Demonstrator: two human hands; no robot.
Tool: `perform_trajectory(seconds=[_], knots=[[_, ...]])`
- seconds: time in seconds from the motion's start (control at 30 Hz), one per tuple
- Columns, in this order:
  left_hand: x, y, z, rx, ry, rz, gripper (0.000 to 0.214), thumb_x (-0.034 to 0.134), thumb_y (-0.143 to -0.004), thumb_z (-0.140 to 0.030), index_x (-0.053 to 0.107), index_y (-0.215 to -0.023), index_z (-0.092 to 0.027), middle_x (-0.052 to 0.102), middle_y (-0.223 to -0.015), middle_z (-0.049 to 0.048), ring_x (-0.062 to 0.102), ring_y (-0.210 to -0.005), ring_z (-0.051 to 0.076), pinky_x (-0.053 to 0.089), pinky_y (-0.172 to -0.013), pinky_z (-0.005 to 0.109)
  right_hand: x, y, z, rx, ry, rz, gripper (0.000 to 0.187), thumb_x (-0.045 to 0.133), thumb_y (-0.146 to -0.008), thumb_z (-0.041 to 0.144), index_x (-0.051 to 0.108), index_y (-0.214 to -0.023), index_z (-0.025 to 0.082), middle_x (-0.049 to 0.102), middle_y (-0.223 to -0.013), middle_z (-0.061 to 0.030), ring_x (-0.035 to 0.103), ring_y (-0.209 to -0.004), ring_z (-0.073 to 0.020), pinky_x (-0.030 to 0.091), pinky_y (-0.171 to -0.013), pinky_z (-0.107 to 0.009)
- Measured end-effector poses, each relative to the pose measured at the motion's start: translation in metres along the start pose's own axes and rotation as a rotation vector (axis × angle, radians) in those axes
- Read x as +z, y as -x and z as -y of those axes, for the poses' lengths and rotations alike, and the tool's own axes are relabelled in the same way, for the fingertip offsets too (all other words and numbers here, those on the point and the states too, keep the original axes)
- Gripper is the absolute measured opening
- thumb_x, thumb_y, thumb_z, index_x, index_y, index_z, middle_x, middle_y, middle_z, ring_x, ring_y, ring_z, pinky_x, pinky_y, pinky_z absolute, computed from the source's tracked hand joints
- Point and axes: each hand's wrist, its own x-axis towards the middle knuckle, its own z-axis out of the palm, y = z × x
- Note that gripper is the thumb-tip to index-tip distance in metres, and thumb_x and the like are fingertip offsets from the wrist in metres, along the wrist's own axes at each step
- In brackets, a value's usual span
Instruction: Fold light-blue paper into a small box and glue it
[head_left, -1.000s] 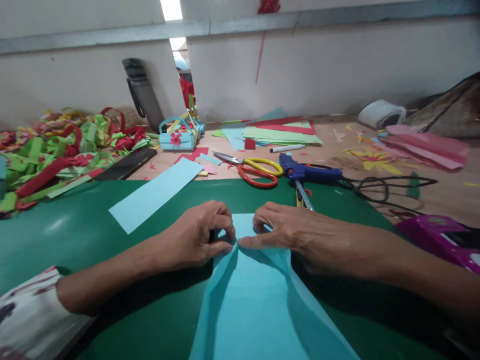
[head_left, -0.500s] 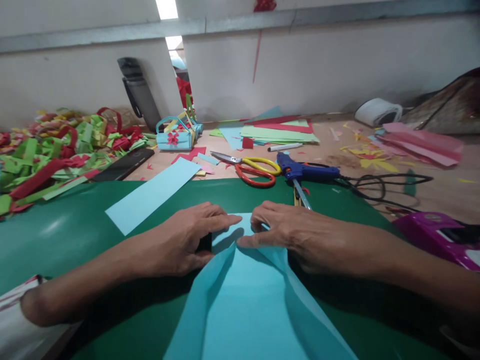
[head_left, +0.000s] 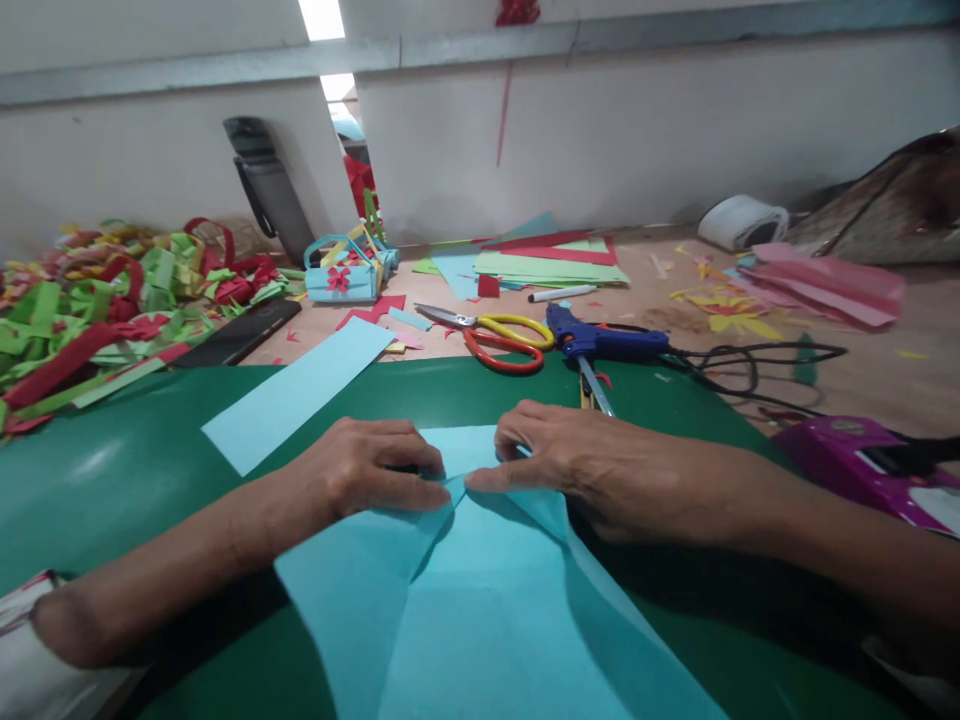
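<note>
A large sheet of light blue paper (head_left: 480,630) lies before me with creased side flaps and a folded far end. My left hand (head_left: 375,465) presses the left flap near that end, thumb on top and fingers curled at the edge. On the other side my right hand (head_left: 547,460) pinches the right fold, its thumb tip close to the middle of the sheet. The two thumbs are a short gap apart. The left flap spreads outward, while the right one stands partly raised. The undersides of the folds are hidden.
Beyond my hands lie a blue paper strip (head_left: 300,395), scissors (head_left: 510,340) and a blue glue gun (head_left: 607,340) with a cord. A purple device (head_left: 862,465) sits at right. Paper pieces (head_left: 97,310), a phone (head_left: 236,335) and a bottle (head_left: 270,190) are at left.
My left hand has moved slightly nearer, its thumb now on the left flap. That flap has opened outward to the left. My right hand has barely moved.
</note>
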Motion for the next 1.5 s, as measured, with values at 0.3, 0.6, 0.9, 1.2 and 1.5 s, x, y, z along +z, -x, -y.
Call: perform_trajectory(seconds=[0.3, 0.6, 0.9, 1.2, 1.5], knots=[[0.016, -0.002, 0.007, 0.048, -0.009, -0.114, 0.015, 0.058, -0.086, -0.027, 0.065, -0.099, -0.025, 0.065, -0.104, 0.0069, 0.052, -0.077, 0.015, 0.041, -0.067, 0.028, 0.0, 0.001, 0.004, 0.004, -0.003, -0.023, 0.069, 0.047, -0.07, -0.004, 0.045, -0.128, 0.033, 0.05, -0.096, -0.0049, 0.044, -0.087, -0.0194, 0.033, -0.071, -0.029], [0.016, -0.005, -0.014, -0.287, 0.09, -0.1, 0.009, 0.053, -0.088, -0.021, 0.057, -0.094, -0.016, 0.063, -0.09, 0.005, 0.055, -0.081, 0.014, 0.044, -0.074, 0.027, 0.004, -0.005, -0.009, 0.014, -0.06, -0.078, 0.051, 0.045, -0.069, -0.007, 0.058, -0.108, 0.022, 0.054, -0.089, -0.0034, 0.047, -0.08, -0.0152, 0.032, -0.065, -0.024], [0.01, 0.0, -0.032, -0.242, -0.026, -0.001, 0.019, 0.044, -0.092, -0.014, 0.063, -0.087, -0.017, 0.058, -0.108, 0.009, 0.051, -0.091, 0.017, 0.042, -0.074, 0.029, -0.006, -0.028, 0.004, 0.237, -0.196, -0.117, 0.019, 0.049, -0.083, 0.015, 0.067, -0.08, 0.016, 0.063, -0.076, -0.0028, 0.054, -0.071, -0.0139, 0.033, -0.062, -0.023], [0.019, 0.011, -0.035, -0.288, 0.026, -0.065, 0.021, 0.042, -0.092, -0.012, 0.058, -0.078, -0.015, 0.058, -0.102, 0.0069, 0.053, -0.09, 0.015, 0.044, -0.077, 0.028, -0.017, -0.045, 0.016, 0.324, -0.151, 0.061, 0.013, 0.063, -0.073, 0.019, 0.071, -0.083, 0.02, 0.065, -0.082, -0.0035, 0.057, -0.08, -0.0176, 0.036, -0.067, -0.025], [0.024, 0.015, -0.033, -0.417, 0.132, -0.16, 0.032, 0.052, -0.085, -0.011, 0.047, -0.115, -0.02, 0.059, -0.107, 0.006, 0.056, -0.097, 0.017, 0.046, -0.083, 0.029, -0.015, -0.056, 0.021, 0.297, -0.131, 0.054, 0.011, 0.059, -0.073, 0.018, 0.07, -0.074, 0.021, 0.063, -0.075, -0.0028, 0.056, -0.076, -0.0166, 0.034, -0.063, -0.024]])
